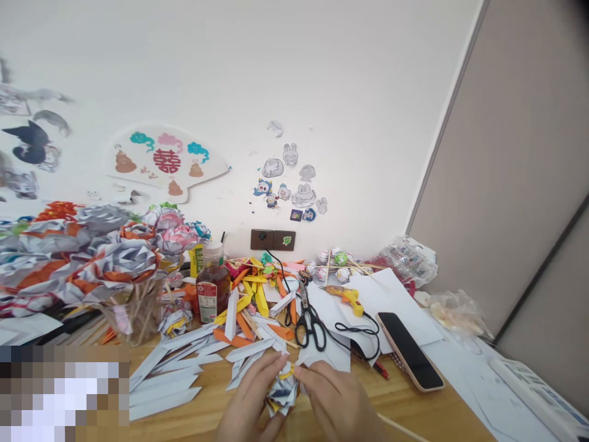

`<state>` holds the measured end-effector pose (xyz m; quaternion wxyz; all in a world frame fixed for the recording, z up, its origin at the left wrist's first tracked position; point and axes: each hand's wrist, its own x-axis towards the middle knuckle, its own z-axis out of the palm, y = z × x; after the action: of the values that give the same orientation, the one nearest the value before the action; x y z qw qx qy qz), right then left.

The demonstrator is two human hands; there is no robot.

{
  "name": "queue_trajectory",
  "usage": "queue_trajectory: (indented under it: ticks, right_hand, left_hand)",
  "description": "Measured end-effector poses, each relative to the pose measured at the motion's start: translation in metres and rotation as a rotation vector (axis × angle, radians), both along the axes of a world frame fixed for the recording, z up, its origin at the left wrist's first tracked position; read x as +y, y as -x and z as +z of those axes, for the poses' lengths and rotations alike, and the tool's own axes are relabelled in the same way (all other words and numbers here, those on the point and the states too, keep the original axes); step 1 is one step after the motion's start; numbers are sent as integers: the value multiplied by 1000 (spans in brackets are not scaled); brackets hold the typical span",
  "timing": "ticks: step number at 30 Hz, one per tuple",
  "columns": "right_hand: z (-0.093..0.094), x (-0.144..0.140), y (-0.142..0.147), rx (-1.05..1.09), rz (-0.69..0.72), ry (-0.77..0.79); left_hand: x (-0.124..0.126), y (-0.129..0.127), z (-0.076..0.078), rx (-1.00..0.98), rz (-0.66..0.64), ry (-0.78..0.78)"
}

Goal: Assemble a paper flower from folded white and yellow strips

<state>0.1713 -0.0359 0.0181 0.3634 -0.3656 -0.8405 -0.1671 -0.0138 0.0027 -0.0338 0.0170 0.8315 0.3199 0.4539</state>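
Observation:
A small paper flower (282, 393), white and grey with yellow petals, is held between my two hands low in the head view. My left hand (252, 399) wraps its left side, fingertips at the top. From the right, my right hand (338, 396) pinches the flower's upper edge. A thin wooden stick (400, 426) shows beneath my right hand; whether it joins the flower is hidden. Just beyond my hands lie folded white paper strips (253, 351), with more white strips (168, 374) to the left.
Black-handled scissors (311, 331), a yellow glue gun (352, 301) with its cord, and a phone (411, 351) lie to the right. A jar of dark liquid (214, 285) stands behind the strips. Paper flowers (113, 264) fill a clear container at left.

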Motion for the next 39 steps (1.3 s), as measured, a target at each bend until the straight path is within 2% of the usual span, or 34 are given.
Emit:
queue_trajectory:
  ticks: [6,14,23,31,39]
  right_hand:
    - [-4,2,1,35,-7,63]
    - [-2,0,3,53,-16,-8]
    - [5,-1,-3,118,-177,-91]
    - [-3,-5,5,253,-159,111]
    - [-6,-4,6,274,-188,106]
  left_hand:
    - [-1,0,3,0,-16,7]
    - [0,0,1,-2,-23,-17]
    - [-3,0,6,3,-14,-43]
    - [-3,0,4,54,-10,-84]
    - [-3,0,5,80,-15,-93]
